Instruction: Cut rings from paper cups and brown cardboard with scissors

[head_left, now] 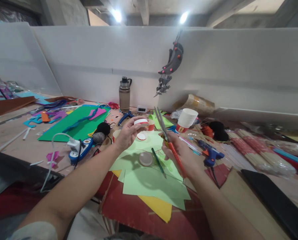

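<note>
My left hand (pixel 127 133) is closed on a red and white paper cup (pixel 141 122), held sideways above the table. A cut red and white ring of cup (pixel 141 136) hangs just under it. To the right, my right hand (pixel 180 152) grips orange-handled scissors (pixel 167 138) whose blades point up and are slightly apart, near the cup. Below the hands lie light green paper sheets (pixel 151 180), a roll of clear tape (pixel 145 158) and a dark green pencil (pixel 159 162).
A stack of white paper cups (pixel 186 120), a blue glue gun (pixel 210 153), a grey water bottle (pixel 124 95), dark green card (pixel 76 123), yarn balls (pixel 102 131), a white plug with cable (pixel 73 145), bundled sticks (pixel 256 151) and a yellow sheet (pixel 159 206) crowd the table. White partitions stand behind.
</note>
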Available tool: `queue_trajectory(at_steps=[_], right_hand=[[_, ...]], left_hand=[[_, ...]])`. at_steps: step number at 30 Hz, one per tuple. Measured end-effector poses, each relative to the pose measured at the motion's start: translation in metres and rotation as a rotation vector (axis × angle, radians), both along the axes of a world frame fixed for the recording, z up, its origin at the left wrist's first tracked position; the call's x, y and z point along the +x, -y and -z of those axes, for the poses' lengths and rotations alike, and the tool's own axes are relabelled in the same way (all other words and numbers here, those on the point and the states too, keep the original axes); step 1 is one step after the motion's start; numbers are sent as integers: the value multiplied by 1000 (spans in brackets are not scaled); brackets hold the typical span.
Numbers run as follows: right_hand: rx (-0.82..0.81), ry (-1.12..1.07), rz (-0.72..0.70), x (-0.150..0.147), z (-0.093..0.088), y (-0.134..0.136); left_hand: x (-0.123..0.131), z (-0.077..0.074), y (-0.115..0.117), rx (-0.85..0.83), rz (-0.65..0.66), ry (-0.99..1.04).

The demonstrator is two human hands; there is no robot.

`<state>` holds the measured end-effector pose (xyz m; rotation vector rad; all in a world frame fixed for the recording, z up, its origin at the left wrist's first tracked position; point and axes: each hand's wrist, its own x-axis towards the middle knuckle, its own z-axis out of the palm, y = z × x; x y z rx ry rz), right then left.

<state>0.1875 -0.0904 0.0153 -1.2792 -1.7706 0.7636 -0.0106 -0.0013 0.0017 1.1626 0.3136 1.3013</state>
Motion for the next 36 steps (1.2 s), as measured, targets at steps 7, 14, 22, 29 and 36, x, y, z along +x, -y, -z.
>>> queue_trajectory(at_steps=[7,14,22,29,36], right_hand=[[-250,-21,-54,-14,-7,12],[-416,-89,-71,-17,-16,16],[-486,-92,-91,-20,-15,16],[-471,-83,-73,-21,-16,16],[-478,-68,-65,-23,-18,18]], left_hand=[[-3,-1,-8,22,-118,62],[-3,-2,-7,26,-129,75],[0,-3,-3,8,-120,68],[1,-3,-3,4,-118,70],[1,-2,-3,12,-100,81]])
